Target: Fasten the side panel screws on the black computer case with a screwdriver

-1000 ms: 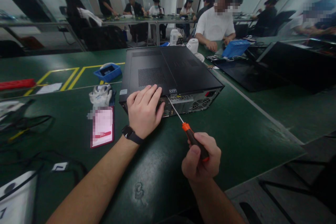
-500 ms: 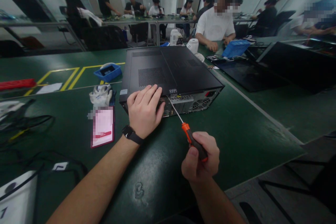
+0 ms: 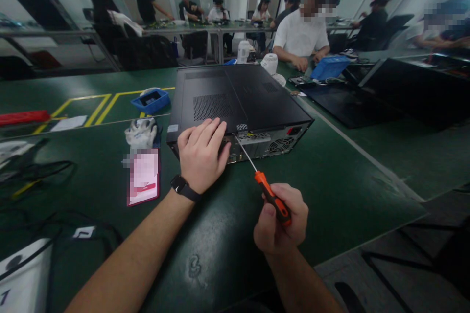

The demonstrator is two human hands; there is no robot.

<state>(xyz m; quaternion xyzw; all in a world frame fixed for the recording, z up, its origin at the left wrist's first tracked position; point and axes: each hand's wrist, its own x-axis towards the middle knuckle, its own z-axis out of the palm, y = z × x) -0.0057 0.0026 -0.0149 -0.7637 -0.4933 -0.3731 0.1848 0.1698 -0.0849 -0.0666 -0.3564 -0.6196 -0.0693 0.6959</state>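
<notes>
On table, tray near computer holds dark item.

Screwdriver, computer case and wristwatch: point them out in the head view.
Screwdriver [image 3: 261, 179]: head view, on the orange front end of its handle.
Computer case [image 3: 240, 100]: head view, on its black top panel.
Wristwatch [image 3: 179, 184]: head view, on its dark face.

The camera sits on the person's head and looks forward and down, with the left hand and right hand quite near. Over the black computer case, it reaches until the far table, where details seem somewhat blurred.
</notes>
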